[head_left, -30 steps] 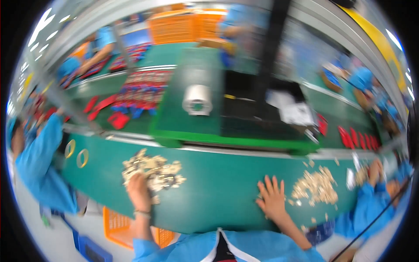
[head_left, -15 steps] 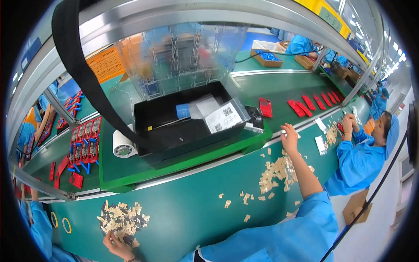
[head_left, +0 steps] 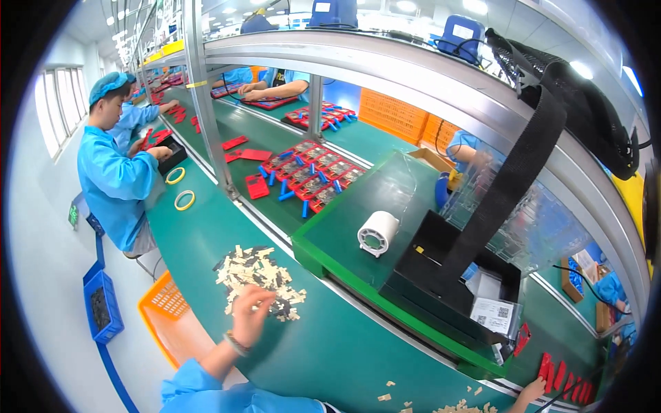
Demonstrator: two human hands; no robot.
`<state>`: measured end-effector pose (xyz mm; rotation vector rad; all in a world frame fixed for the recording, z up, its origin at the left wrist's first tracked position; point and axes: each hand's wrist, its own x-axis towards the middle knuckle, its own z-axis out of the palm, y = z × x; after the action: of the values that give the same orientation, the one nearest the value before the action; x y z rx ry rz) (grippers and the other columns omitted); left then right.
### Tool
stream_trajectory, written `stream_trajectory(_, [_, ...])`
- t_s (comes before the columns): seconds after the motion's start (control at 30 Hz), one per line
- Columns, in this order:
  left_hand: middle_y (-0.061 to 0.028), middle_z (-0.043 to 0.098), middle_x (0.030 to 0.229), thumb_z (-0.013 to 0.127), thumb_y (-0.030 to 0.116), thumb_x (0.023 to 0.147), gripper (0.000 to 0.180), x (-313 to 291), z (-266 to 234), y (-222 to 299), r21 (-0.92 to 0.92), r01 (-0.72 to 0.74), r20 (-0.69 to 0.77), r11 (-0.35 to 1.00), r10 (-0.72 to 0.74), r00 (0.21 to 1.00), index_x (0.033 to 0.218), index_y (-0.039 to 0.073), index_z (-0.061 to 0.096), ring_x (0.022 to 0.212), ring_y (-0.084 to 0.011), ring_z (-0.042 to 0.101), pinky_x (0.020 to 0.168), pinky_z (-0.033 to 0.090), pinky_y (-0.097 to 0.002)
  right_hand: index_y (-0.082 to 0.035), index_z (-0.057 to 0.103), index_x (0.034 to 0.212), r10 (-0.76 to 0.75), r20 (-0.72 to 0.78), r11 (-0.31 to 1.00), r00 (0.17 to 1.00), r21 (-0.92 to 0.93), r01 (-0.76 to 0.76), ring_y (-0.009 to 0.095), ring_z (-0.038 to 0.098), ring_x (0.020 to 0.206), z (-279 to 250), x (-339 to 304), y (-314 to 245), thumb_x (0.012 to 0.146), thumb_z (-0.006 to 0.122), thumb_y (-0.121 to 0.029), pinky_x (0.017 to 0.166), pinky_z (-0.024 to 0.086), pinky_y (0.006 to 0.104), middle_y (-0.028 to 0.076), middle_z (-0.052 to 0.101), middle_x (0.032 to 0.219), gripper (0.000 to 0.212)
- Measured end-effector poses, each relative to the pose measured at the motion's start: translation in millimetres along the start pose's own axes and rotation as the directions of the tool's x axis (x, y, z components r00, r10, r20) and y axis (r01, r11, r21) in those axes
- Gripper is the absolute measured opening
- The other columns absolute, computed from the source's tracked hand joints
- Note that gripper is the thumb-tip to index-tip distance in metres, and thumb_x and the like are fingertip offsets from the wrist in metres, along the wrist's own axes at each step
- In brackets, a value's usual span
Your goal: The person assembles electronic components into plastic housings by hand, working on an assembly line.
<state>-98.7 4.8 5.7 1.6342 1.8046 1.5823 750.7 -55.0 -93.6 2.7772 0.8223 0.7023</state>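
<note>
My left hand (head_left: 251, 313) hovers at the near side of a heap of small cream and dark pieces (head_left: 258, 272). Thumb and fingers are pinched together; whatever may be between them is too small to make out. At the lower right edge my right hand (head_left: 532, 391) reaches over to the belt, its fingertips closed at the near end of a red flat part (head_left: 545, 366). Other red parts (head_left: 570, 384) lie in a row beside it. More cream pieces (head_left: 465, 407) are scattered on the bench between my hands, partly cut off by the lower edge.
A black bin (head_left: 427, 289) with bagged items and a white fan-like device (head_left: 377, 233) stand on a green-edged platform. Red trays with blue cylinders (head_left: 313, 172) sit on the belt. Two tape rings (head_left: 184, 200) lie near a co-worker (head_left: 117, 165). An orange crate (head_left: 172, 310) is below the bench.
The view has swung left. My left hand has risen off the heap with fingers pinched. My right hand has gone from above the bench to the red parts on the belt.
</note>
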Motion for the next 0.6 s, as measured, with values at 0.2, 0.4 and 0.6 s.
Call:
stream_trajectory(0.2, [-0.0048, 0.058, 0.085, 0.072, 0.003, 0.080, 0.010, -5.0, 54.6, 16.8, -0.371, 0.162, 0.265, 0.914, -0.063, 0.962, 0.091, 0.004, 0.072, 0.080, -0.0123, 0.055, 0.068, 0.044, -0.0233, -0.003, 0.052, 0.094, -0.277, -0.231, 0.934, 0.933, 0.162, 0.318, 0.033, 0.055, 0.092, -56.2, -41.9, -10.9, 0.078, 0.057, -0.005, 0.077, 0.043, 0.0421, 0.015, 0.053, 0.095, 0.017])
stream_trajectory(0.4, [0.0007, 0.058, 0.082, 0.069, 0.007, 0.086, 0.012, -8.0, 64.1, 5.3, -0.579, 0.468, 0.513, 0.668, -0.148, 0.846, 0.097, 0.002, 0.070, 0.073, -0.0080, 0.052, 0.064, 0.042, -0.0203, -0.002, 0.050, 0.091, 0.066, -0.374, 0.651, 0.925, 0.718, 0.245, 0.032, 0.053, 0.081, -159.7, -181.2, -52.7, 0.072, 0.055, 0.004, 0.067, 0.043, 0.0367, 0.014, 0.051, 0.089, 0.021])
stream_trajectory(0.6, [-0.0015, 0.060, 0.090, 0.057, 0.011, 0.093, 0.020, 8.9, 69.8, 1.3, -0.547, 0.831, 0.820, 0.108, -0.131, 0.557, 0.111, 0.000, 0.061, 0.075, -0.0102, 0.052, 0.070, 0.043, -0.0242, -0.013, 0.059, 0.076, -0.515, -0.683, 0.149, 0.518, 0.524, 0.839, 0.025, 0.056, 0.067, -306.9, -343.0, -145.7, 0.055, 0.066, -0.003, 0.060, 0.042, 0.0356, 0.005, 0.058, 0.076, 0.024])
